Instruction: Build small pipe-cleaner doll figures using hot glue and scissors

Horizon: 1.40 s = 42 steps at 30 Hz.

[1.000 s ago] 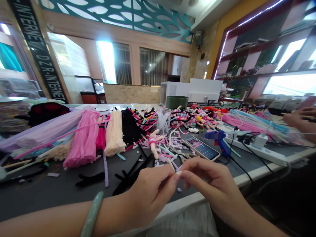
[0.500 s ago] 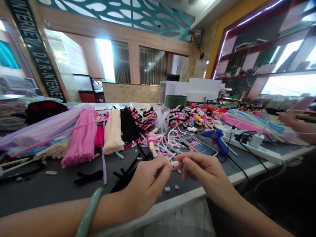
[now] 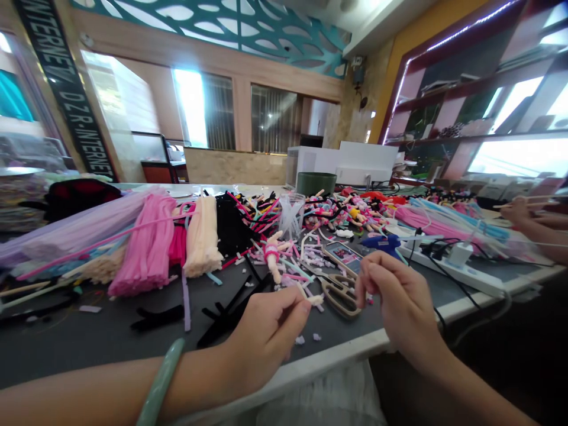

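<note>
My left hand (image 3: 266, 331) pinches a short cream pipe-cleaner piece (image 3: 316, 300) between thumb and fingers, above the grey tabletop (image 3: 89, 337). My right hand (image 3: 402, 302) is raised to the right of it, fingertips closed together, with nothing visible between them. Just left of those fingertips lie beige-handled scissors (image 3: 341, 299). Behind the scissors is a phone (image 3: 345, 257), partly covered by them. A small doll with a pink wrap (image 3: 273, 257) lies among scattered pipe-cleaner scraps (image 3: 293, 278) beyond my left hand.
Bundles of pink (image 3: 142, 245), cream (image 3: 202, 239) and black pipe cleaners (image 3: 228, 228) lie at left. A blue glue gun (image 3: 384, 242) and a power strip (image 3: 461, 266) sit at right. A co-worker's hand (image 3: 517, 210) is at the far right.
My right hand has moved right, away from the cream piece, and uncovered the scissors. My left hand still holds the piece.
</note>
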Available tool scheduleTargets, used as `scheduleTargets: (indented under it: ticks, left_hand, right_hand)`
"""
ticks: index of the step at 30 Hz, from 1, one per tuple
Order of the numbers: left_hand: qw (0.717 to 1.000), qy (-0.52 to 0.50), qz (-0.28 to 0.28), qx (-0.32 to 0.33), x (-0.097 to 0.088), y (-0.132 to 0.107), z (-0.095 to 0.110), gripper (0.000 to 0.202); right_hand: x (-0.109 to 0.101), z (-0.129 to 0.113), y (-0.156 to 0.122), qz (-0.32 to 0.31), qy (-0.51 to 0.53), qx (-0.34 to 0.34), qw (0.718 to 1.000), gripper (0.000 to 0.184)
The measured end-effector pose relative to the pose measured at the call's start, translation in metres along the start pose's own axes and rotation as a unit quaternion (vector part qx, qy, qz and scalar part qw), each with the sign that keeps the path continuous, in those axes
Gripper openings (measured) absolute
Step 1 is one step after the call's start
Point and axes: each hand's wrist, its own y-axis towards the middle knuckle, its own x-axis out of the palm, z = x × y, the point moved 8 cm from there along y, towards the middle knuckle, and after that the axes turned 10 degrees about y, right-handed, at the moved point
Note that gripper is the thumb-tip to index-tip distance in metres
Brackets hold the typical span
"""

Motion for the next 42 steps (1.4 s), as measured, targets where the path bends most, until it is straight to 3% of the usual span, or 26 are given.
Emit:
scheduleTargets:
  ticks: [3,7,9,14,19,24,27,32,38,42]
  left_hand:
    - [0.999,-0.040,-0.001,-0.025,0.003,0.000,-0.005,0.032]
    - [0.999,-0.045,-0.004,-0.029,0.005,-0.001,-0.006,0.033]
    - [1.000,-0.028,-0.007,-0.011,0.005,-0.001,-0.003,0.033]
    - [0.997,0.039,-0.023,0.055,0.005,-0.002,0.010,0.033]
    - [0.997,0.025,0.005,0.069,0.000,-0.003,0.014,0.035]
    - [0.992,0.045,-0.041,0.113,0.007,-0.006,0.019,0.032]
    - [0.989,0.052,-0.029,0.133,0.005,-0.007,0.022,0.025]
    - [0.994,-0.039,0.033,0.098,-0.002,-0.006,0.013,0.012]
    - [0.977,-0.212,0.003,0.028,0.008,-0.005,0.002,0.012]
    - [0.961,-0.277,-0.019,-0.007,0.014,-0.002,-0.003,0.013]
  right_hand:
    - [0.006,-0.001,-0.002,-0.028,-0.053,0.002,0.998,0.034]
    - [0.038,0.006,-0.011,-0.154,-0.104,0.024,0.982,0.015]
    - [0.046,0.008,-0.014,-0.181,-0.103,0.023,0.978,0.014]
    - [0.038,0.009,-0.013,-0.136,-0.082,0.022,0.987,0.014]
    - [0.042,0.002,-0.020,-0.159,-0.033,0.012,0.987,0.011]
    - [0.044,-0.015,-0.021,-0.183,-0.055,-0.063,0.980,0.003]
    - [0.044,-0.022,-0.018,-0.200,-0.057,-0.084,0.975,0.006]
    - [0.043,-0.028,-0.019,-0.197,-0.070,-0.102,0.973,0.010]
    - [0.045,-0.028,-0.024,-0.194,-0.062,-0.118,0.972,0.016]
    - [0.043,-0.021,-0.022,-0.173,-0.103,-0.093,0.975,0.009]
